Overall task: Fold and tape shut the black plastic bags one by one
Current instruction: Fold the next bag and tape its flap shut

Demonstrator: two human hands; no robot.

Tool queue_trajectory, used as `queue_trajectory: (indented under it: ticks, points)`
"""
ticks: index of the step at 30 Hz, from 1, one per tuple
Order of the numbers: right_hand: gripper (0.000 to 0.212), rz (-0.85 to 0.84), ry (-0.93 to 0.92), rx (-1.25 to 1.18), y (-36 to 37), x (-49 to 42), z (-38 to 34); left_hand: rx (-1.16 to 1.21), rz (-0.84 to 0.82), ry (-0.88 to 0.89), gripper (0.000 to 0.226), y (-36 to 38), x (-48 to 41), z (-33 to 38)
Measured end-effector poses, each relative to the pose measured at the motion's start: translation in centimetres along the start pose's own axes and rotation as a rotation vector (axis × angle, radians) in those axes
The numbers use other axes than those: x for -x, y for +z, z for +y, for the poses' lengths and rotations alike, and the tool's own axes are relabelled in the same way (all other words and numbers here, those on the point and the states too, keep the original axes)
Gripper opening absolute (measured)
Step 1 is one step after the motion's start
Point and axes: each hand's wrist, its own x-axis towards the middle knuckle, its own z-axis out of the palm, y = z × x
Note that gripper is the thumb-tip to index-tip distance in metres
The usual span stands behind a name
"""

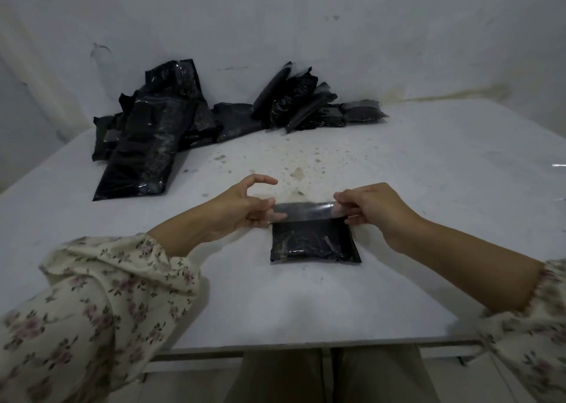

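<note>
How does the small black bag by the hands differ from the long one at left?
The small bag is short and squarish; the long bag is far longer. The small bag lies partly under a tape strip pinched by the left hand and right hand; no hand touches the long bag. Both are black plastic.

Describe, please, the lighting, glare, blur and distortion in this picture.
In the head view the light is dim and flat, with soft shadows; faint glare on the tape strip and the piled black bags; the wide lens bows the edges of the table; the floral sleeves in the lower corners look soft.
</note>
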Motion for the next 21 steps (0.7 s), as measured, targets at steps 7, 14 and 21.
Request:
queue_trajectory:
  ticks: [7,14,21]
  points:
    - [0.020,-0.082,0.089,-0.003,-0.5,-0.6,-0.8,-0.016,0.026,0.014,0.040,0.0,-0.5,-0.4]
    - [0.018,-0.168,0.117,0.045,-1.5,-1.3,-0.5,-0.077,0.023,-0.005,0.035,0.2,-0.5,-0.1]
    - [0.017,-0.161,0.126,0.022,-2.1,-1.8,0.4,-0.140,0.063,-0.028,0.038,0.6,-1.0,-0.2]
